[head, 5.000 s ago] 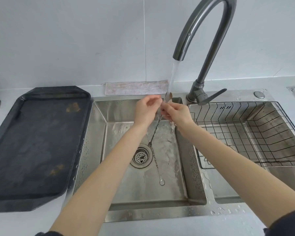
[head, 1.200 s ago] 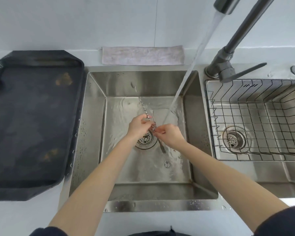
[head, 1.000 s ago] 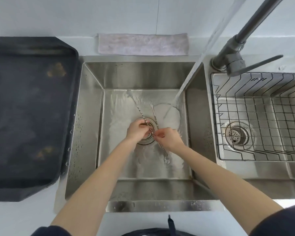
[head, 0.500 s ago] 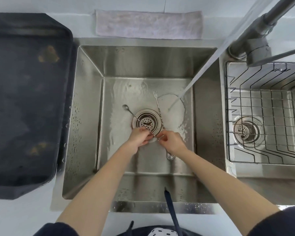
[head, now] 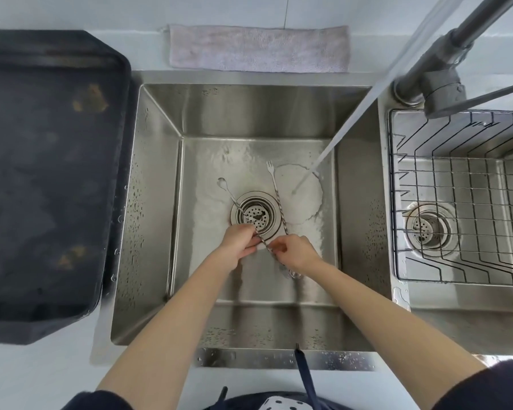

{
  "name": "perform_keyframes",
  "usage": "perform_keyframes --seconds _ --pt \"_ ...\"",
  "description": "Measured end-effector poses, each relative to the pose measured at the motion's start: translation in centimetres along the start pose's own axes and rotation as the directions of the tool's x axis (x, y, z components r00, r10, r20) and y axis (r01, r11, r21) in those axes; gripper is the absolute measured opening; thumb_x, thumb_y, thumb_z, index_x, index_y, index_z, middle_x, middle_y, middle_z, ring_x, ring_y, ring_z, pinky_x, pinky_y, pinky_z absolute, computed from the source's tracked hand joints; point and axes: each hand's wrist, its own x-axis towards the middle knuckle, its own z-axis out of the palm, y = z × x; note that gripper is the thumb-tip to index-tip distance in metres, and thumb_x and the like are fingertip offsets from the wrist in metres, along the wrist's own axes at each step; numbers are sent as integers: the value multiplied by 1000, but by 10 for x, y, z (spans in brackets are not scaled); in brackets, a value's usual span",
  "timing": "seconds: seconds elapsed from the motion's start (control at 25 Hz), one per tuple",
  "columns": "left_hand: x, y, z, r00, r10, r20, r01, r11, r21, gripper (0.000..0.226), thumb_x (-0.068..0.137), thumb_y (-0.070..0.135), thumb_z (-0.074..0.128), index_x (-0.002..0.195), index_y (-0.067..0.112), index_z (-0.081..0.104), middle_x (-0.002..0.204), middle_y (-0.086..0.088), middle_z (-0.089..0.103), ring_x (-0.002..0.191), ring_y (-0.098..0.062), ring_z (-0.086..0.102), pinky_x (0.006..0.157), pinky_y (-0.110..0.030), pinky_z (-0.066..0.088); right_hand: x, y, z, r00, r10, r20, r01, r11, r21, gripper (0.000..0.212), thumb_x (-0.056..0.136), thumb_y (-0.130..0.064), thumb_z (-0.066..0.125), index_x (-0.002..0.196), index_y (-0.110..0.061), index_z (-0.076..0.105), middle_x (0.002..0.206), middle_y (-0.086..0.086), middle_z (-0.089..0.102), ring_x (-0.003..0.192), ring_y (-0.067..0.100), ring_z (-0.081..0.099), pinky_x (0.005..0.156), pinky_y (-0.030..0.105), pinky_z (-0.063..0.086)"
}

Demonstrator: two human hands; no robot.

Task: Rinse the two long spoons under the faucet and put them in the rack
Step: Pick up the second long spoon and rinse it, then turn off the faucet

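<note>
Two long twisted-handle spoons are in the left sink basin [head: 157,202]. One long spoon [head: 240,208] has its small bowl at the upper left and its handle crosses the drain [head: 253,216]. My left hand [head: 237,242] and my right hand [head: 296,253] both pinch this handle low over the sink floor. The other spoon [head: 277,196] has a fork tip pointing away; its handle runs under my right hand and its bowl shows just beyond the wrist. Whether it is held I cannot tell. The faucet [head: 433,75] runs; its stream [head: 350,113] lands right of the drain, off both spoons.
A black wire rack [head: 393,202] sits in the right basin over a second drain [head: 428,227]. A large dark tray [head: 42,173] lies on the counter at the left. A folded grey cloth [head: 258,48] lies behind the sink.
My hands have dropped from under the faucet's stream to the sink floor near the drain, bringing the spoon with them. In the last half second they have barely moved.
</note>
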Motion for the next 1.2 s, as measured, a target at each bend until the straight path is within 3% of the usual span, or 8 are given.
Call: perform_keyframes --seconds 0.08,0.16,0.28,0.44,0.6,0.76,0.96,1.2 --pt "-5 1 -1 999 34 -25 -32 997 75 21 92 14 42 108 14 57 104 -5 61 100 -17 55 87 -31 46 -4 -2 -2 1000 -9 0 9 999 -32 34 90 -11 46 119 -14 64 122 9 67 116 24 59 101 27 43" --pt "-10 2 -3 990 131 -44 -112 950 293 30 91 18 45 118 17 56 125 -8 58 110 -20 54 87 -30 46 -9 -3 -5 1000 -17 -10 16 998 -56 36 90 -11 43 121 -16 62 123 10 66 116 26 58 100 27 43" --pt "-23 6 -6 962 274 -10 -209 759 617 48 90 20 46 137 13 41 144 -8 45 131 -24 43 106 -28 34 -19 -6 -11 1000 -26 -18 24 995 -100 40 89 -12 42 125 -18 58 126 10 63 118 28 56 102 31 44" --pt "-41 13 -11 938 337 81 -245 478 844 49 84 26 52 132 17 47 137 -11 53 125 -28 49 100 -30 40 -36 -11 -25 997 -71 -25 64 977 -203 48 87 -16 49 134 -21 48 138 9 53 127 28 49 107 37 41" --pt "-68 20 -11 912 387 135 -252 270 929 50 79 31 55 127 17 50 131 -10 57 121 -30 51 100 -36 41 -58 -17 -39 993 -118 -23 105 944 -313 62 84 -22 57 142 -22 35 144 8 45 130 28 45 107 45 39" --pt "-97 25 -10 863 470 184 -267 114 957 46 79 33 55 123 18 52 127 -9 60 118 -30 54 98 -39 44 -86 -18 -53 983 -166 -79 122 912 -392 62 89 -26 55 144 -22 29 146 7 42 133 27 41 110 44 34" --pt "-135 35 -3 791 566 232 -277 -7 961 51 85 31 53 134 17 43 139 -7 52 128 -28 46 104 -39 40 -121 -13 -73 960 -218 -174 125 894 -430 56 90 -30 53 142 -21 33 144 5 46 131 25 44 110 42 29" --pt "-175 50 23 695 644 319 -330 -108 938 54 86 32 52 137 19 39 142 -7 48 130 -25 45 106 -37 39 -155 5 -109 918 -275 -286 154 911 -384 54 88 -30 56 138 -16 41 141 7 50 127 25 48 108 42 40"
